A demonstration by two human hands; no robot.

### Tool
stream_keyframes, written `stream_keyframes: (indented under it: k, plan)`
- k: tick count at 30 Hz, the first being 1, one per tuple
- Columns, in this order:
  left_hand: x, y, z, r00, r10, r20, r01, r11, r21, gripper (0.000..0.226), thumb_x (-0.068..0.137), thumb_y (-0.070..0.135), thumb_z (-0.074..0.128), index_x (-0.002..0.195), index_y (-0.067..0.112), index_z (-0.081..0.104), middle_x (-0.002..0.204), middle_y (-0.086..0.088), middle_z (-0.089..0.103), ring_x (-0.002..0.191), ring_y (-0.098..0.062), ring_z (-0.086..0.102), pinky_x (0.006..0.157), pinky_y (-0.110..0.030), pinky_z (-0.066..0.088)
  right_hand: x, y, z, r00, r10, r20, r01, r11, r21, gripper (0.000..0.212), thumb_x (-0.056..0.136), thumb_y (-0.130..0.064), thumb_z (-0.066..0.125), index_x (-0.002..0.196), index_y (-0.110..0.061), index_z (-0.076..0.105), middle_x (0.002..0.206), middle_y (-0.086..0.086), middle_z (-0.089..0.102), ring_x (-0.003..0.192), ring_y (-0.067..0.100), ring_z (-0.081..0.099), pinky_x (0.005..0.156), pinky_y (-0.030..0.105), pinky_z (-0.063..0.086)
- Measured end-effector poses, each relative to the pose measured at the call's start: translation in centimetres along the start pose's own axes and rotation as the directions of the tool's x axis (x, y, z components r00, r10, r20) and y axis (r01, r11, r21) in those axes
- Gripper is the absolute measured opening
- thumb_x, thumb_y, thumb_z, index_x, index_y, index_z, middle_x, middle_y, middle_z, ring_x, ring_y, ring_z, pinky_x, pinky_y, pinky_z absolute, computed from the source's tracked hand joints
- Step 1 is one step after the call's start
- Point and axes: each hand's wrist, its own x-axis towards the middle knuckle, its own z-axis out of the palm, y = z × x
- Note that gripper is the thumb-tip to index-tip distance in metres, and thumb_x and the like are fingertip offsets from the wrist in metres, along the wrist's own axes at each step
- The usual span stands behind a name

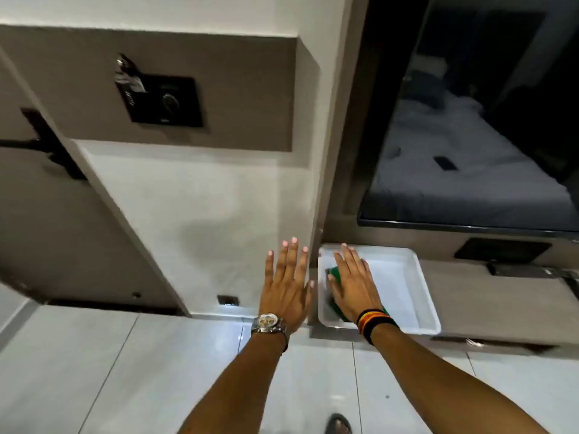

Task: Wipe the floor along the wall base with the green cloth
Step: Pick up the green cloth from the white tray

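Under the right hand point(352, 283), inside a white tray point(404, 277), the green cloth point(333, 272) is seen, mostly covered by the palm, with one green edge showing toward the thumb side and another sliver near the wristband point(374, 322). The tray is set on a low wood-grain ledge point(488, 305) just beyond the right hand, below a dark screen point(470, 120); this placement is judged to keep the cloth off the floor point(156, 371) until it is needed. The cloth is therefore not yet on the floor, and the wiping along the wall base point(216, 314) is judged not to have begun.

The right hand is laid flat, fingers extended and only slightly parted, over the cloth; whether the cloth is pressed or merely covered cannot be told, and no pinch is formed. The hand is probably placed so for the cloth to be gathered up.

The left hand point(286, 286) is held just beside the tray's near corner, fingers spread wide and straight, palm toward the white wall point(203, 214). Nothing is held in it; whether the wall is touched cannot be told. It is judged to be raised for balance or support. A wristwatch point(269, 322) is worn on the left wrist.
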Motion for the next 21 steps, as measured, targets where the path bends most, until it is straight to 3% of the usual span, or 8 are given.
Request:
stream_keyframes:
  k: [4,7,11,13,16,19,21]
  plan:
    - [0.9,4.5,2.6,0.999,0.021,0.039,-0.02,0.999,-0.035,0.073,0.105,0.041,0.047,0.169,0.011,0.034,0.178,-0.018,0.023,0.165,-0.038,0.025,0.131,-0.057,0.007,0.0,5.8,2.3,0.973,0.093,0.212,-0.099,0.995,0.02,0.065,0.103,-0.035,0.048,0.16,-0.016,0.024,0.17,0.006,0.015,0.157,0.023,0.01,0.127,0.036,0.012]
    - [1.2,6.3,5.0,0.989,-0.035,0.142,0.046,0.997,-0.07,0.073,0.109,0.043,0.047,0.172,0.014,0.026,0.181,-0.016,0.013,0.167,-0.035,0.008,0.132,-0.052,-0.01,0.7,8.2,4.6,0.942,0.065,0.329,-0.076,0.997,0.02,0.079,0.101,-0.055,0.046,0.162,-0.017,0.014,0.171,0.007,0.001,0.158,0.025,-0.001,0.128,0.042,0.009]
    - [1.1,7.7,7.5,0.98,-0.088,0.18,0.094,0.995,-0.024,0.07,0.108,0.044,0.042,0.17,0.013,0.033,0.179,-0.017,0.024,0.165,-0.037,0.024,0.138,-0.059,0.006,2.6,9.5,6.9,0.92,0.026,0.391,-0.045,0.998,0.041,0.101,0.091,-0.07,0.048,0.162,-0.014,0.002,0.17,0.009,-0.009,0.157,0.027,-0.01,0.127,0.045,0.001]
    - [1.2,8.0,8.1,0.978,-0.111,0.179,0.113,0.994,-0.002,0.07,0.107,0.045,0.033,0.169,0.013,0.036,0.178,-0.018,0.028,0.164,-0.038,0.028,0.133,-0.061,0.011,2.9,9.3,7.7,0.918,0.015,0.397,-0.035,0.998,0.044,0.103,0.092,-0.065,0.052,0.162,-0.012,-0.001,0.169,0.011,-0.012,0.156,0.029,-0.015,0.127,0.045,-0.003]
    - [1.2,8.3,8.8,0.96,-0.15,0.237,0.159,0.987,-0.019,0.071,0.11,0.047,0.033,0.172,0.014,0.025,0.181,-0.015,0.015,0.168,-0.035,0.013,0.131,-0.059,-0.004,2.9,8.9,8.4,0.929,0.049,0.367,-0.089,0.992,0.093,0.091,0.098,-0.049,0.052,0.162,-0.012,0.0,0.169,0.011,-0.013,0.156,0.03,-0.016,0.127,0.044,-0.001]
    - [1.0,8.1,8.6,0.943,-0.165,0.287,0.185,0.982,-0.044,0.073,0.111,0.049,0.027,0.175,0.018,0.01,0.182,-0.01,-0.006,0.168,-0.032,-0.007,0.133,-0.052,-0.021,3.0,8.9,8.2,0.944,0.067,0.322,-0.126,0.978,0.164,0.074,0.102,-0.03,0.051,0.162,-0.012,0.012,0.171,0.008,-0.001,0.157,0.027,-0.006,0.127,0.042,0.007]
    - [0.7,7.5,8.0,0.946,-0.167,0.277,0.19,0.98,-0.057,0.073,0.11,0.05,0.021,0.175,0.018,0.01,0.182,-0.009,-0.006,0.168,-0.033,-0.008,0.134,-0.051,-0.02,3.0,9.2,7.3,0.96,0.066,0.273,-0.131,0.965,0.229,0.065,0.101,-0.019,0.052,0.16,-0.012,0.024,0.169,0.008,0.014,0.157,0.026,0.007,0.125,0.038,0.013]
